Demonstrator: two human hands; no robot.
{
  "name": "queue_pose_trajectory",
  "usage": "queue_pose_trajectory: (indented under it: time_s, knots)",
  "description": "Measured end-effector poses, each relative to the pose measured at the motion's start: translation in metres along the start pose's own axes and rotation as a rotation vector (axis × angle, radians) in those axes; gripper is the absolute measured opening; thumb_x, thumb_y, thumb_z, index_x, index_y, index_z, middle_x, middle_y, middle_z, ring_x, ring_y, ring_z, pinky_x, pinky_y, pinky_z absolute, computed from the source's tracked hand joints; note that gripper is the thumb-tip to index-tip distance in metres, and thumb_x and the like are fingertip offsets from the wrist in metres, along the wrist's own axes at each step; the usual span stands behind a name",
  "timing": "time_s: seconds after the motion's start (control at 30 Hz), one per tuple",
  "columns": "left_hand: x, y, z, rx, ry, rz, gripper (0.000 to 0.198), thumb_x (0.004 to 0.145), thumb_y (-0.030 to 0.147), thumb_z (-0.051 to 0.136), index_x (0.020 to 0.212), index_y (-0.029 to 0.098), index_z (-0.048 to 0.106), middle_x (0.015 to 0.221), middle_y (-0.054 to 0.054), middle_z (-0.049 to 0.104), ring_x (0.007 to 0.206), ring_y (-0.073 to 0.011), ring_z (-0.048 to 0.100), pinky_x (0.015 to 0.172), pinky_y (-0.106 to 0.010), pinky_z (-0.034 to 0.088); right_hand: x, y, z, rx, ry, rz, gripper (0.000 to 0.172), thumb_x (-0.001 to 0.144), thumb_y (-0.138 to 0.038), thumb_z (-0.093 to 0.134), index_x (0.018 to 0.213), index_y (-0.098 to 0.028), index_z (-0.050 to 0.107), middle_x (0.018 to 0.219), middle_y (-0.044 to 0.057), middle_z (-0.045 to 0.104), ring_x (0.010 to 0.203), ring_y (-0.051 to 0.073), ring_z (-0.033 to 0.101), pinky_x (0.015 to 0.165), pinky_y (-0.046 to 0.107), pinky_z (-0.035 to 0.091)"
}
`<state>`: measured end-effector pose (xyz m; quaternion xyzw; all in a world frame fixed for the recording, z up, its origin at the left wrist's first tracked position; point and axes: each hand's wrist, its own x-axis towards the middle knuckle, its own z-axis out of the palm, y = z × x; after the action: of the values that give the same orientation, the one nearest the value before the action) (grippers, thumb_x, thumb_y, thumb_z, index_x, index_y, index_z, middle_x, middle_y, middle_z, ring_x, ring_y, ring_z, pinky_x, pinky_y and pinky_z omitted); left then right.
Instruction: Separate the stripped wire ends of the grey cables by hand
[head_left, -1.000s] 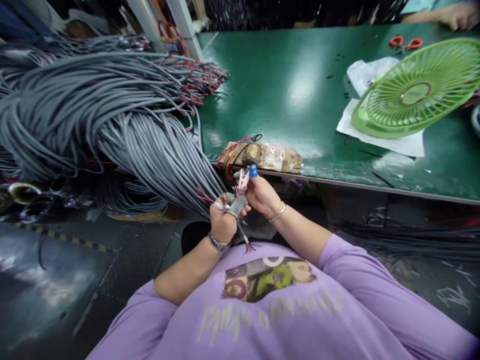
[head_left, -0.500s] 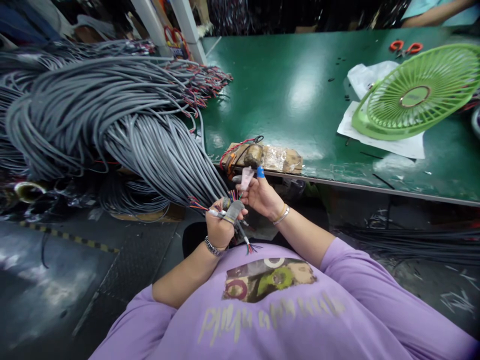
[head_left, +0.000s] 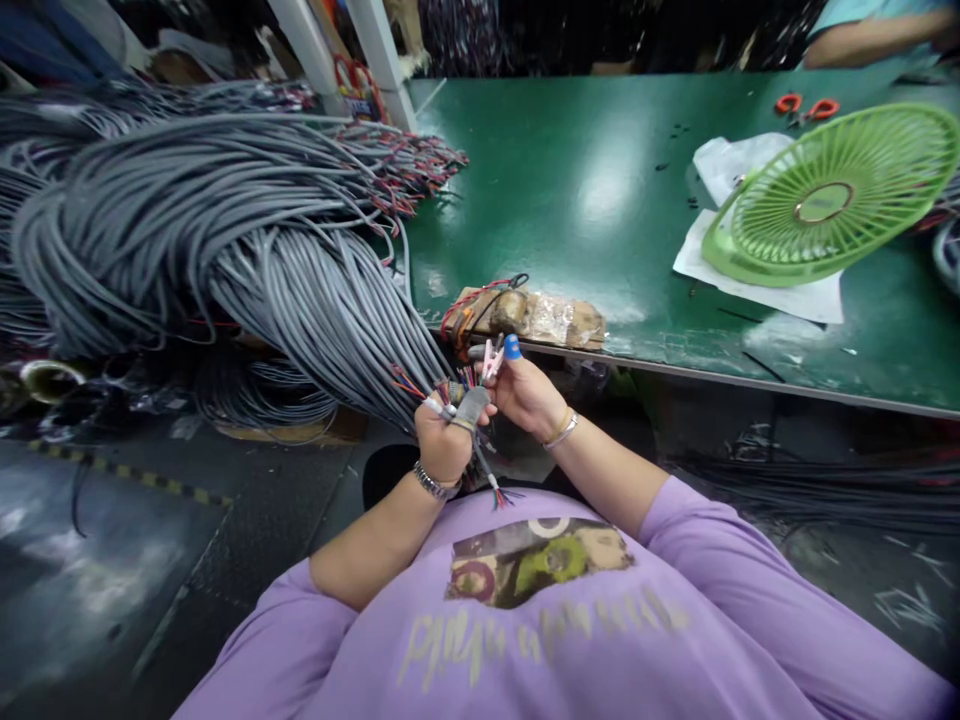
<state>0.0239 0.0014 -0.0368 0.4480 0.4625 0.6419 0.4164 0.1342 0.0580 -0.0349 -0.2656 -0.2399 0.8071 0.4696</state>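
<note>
My left hand (head_left: 444, 440) is closed around a grey cable, with grey wrapping on its thumb. Thin coloured wires (head_left: 409, 383) fan out from a stripped cable end just beyond this hand. Below it hangs another grey cable end (head_left: 491, 480) with its wires spread. My right hand (head_left: 531, 398) has its fingers drawn together beside the left thumb, close to more coloured wire ends (head_left: 468, 377). A blue cover (head_left: 511, 347) sits on one of its fingertips. At those fingers is a pale pink and white piece (head_left: 491, 360); whether it is worn or held is unclear.
A large bundle of grey cables (head_left: 300, 250) lies to the left. On the green table (head_left: 555, 200) are a taped wooden block (head_left: 551, 318), a green fan (head_left: 825, 200) on white paper and orange-handled pliers (head_left: 806, 108). Another person's arm (head_left: 877, 40) rests at the far right.
My right fingers have shifted slightly, and the blue-covered fingertip is now nearer the pale pink piece. The left hand still grips the cable. The view has tilted a little.
</note>
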Motion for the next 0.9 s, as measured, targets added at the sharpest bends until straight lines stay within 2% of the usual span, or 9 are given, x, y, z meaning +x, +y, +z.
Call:
queue_pose_trajectory:
  time_s: [0.23,0.4,0.5,0.67,0.77,0.9]
  knots:
    - [0.001,-0.007,-0.001,0.035,-0.025,-0.046,0.03,0.075,0.039,0.073,0.062,0.017,0.057,0.05,0.002,0.058,0.056,-0.0149,0.066,0.055,-0.023,0.05,0.003,0.003,0.003,0.081,0.016,-0.031,0.052,0.081,-0.068,0.057,0.084,-0.016,0.063,0.065,-0.001,0.058,0.049,0.008,0.046,0.043,0.021,0.039]
    - [-0.003,-0.008,-0.007,0.044,-0.019,-0.047,0.027,0.076,0.037,0.073,0.063,0.017,0.059,0.051,0.001,0.06,0.057,-0.0153,0.067,0.055,-0.023,0.05,0.002,0.003,-0.007,0.062,0.029,0.047,0.062,0.082,-0.077,0.044,0.08,-0.018,0.063,0.069,0.001,0.062,0.055,0.01,0.051,0.05,0.022,0.044]
    - [-0.007,-0.006,-0.013,0.068,-0.071,-0.074,0.028,0.076,0.039,0.073,0.064,0.016,0.062,0.053,-0.001,0.062,0.058,-0.0153,0.067,0.052,-0.022,0.047,-0.001,-0.002,-0.015,0.049,0.04,0.073,0.064,0.082,-0.078,0.042,0.082,-0.018,0.064,0.071,0.001,0.063,0.057,0.01,0.051,0.052,0.021,0.043]
    - [-0.008,0.002,-0.021,-0.021,-0.236,-0.199,0.043,0.076,0.056,0.067,0.08,0.013,0.072,0.068,-0.008,0.072,0.062,-0.0173,0.069,0.046,-0.022,0.044,-0.01,-0.009,-0.03,0.024,0.117,0.09,0.054,0.083,-0.07,0.052,0.079,-0.017,0.062,0.073,0.001,0.063,0.056,0.008,0.051,0.053,0.02,0.043]
    - [-0.004,0.007,-0.022,-0.096,-0.222,-0.245,0.052,0.077,0.063,0.062,0.082,0.013,0.072,0.076,-0.011,0.074,0.063,-0.017,0.07,0.038,-0.02,0.034,-0.016,-0.009,-0.038,-0.02,0.144,0.064,0.045,0.084,-0.063,0.058,0.079,-0.018,0.061,0.069,-0.002,0.06,0.053,0.006,0.047,0.052,0.019,0.041]
    - [-0.003,0.009,-0.02,-0.123,-0.153,-0.259,0.048,0.072,0.061,0.068,0.078,0.014,0.069,0.071,-0.007,0.072,0.054,-0.0131,0.067,0.034,-0.017,0.029,-0.023,-0.008,-0.046,-0.109,0.15,-0.04,0.036,0.085,-0.054,0.062,0.086,-0.019,0.061,0.068,-0.004,0.059,0.051,0.005,0.045,0.05,0.017,0.039]
